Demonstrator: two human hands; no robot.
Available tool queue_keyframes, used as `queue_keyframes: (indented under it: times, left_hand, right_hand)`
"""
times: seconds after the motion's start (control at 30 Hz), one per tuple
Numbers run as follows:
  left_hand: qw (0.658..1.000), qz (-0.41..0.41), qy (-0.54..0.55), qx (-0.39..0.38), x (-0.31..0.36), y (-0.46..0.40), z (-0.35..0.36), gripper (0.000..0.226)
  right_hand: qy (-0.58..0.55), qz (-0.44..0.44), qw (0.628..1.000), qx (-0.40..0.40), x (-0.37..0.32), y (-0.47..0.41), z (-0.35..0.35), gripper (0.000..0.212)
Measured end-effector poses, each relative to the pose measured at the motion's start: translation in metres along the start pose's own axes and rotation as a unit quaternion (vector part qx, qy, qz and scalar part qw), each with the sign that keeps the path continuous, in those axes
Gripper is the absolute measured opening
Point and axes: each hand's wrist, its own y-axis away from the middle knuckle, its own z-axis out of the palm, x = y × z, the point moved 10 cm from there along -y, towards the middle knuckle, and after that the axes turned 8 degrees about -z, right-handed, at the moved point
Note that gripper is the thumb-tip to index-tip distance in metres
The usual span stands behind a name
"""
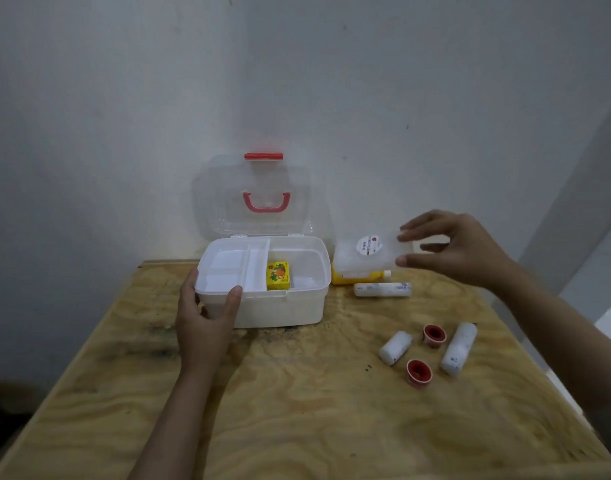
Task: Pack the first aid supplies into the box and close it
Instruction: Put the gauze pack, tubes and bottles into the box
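The white first aid box (290, 308) stands open on the table, its clear lid (259, 195) with a red handle upright against the wall. Inside sit a white tray insert (233, 268) on the left and a small yellow carton (278, 276). My left hand (205, 318) grips the box's front left corner. My right hand (459, 249) pinches a clear flat plastic case (371, 252) with a round label, held just right of the box above a yellow item (345, 279).
On the plywood table (297, 410) lie three white gauze rolls (382, 289) (395, 347) (459, 348) and two red tape rolls (434, 335) (419, 371), all right of the box. The wall stands directly behind the box.
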Motion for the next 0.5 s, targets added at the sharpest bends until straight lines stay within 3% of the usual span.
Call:
queue_keyframes:
  times: [0.17, 0.5]
  left_hand:
    - [1.000, -0.007, 0.000, -0.007, 0.000, 0.001, 0.000, 0.079]
    - [1.000, -0.026, 0.006, -0.012, -0.003, -0.003, -0.002, 0.072]
  right_hand:
    - [0.017, -0.052, 0.998, 0.013, -0.043, -0.027, 0.001, 0.038]
    - [0.160, -0.072, 0.977, -0.121, -0.049, -0.067, 0.126, 0.041]
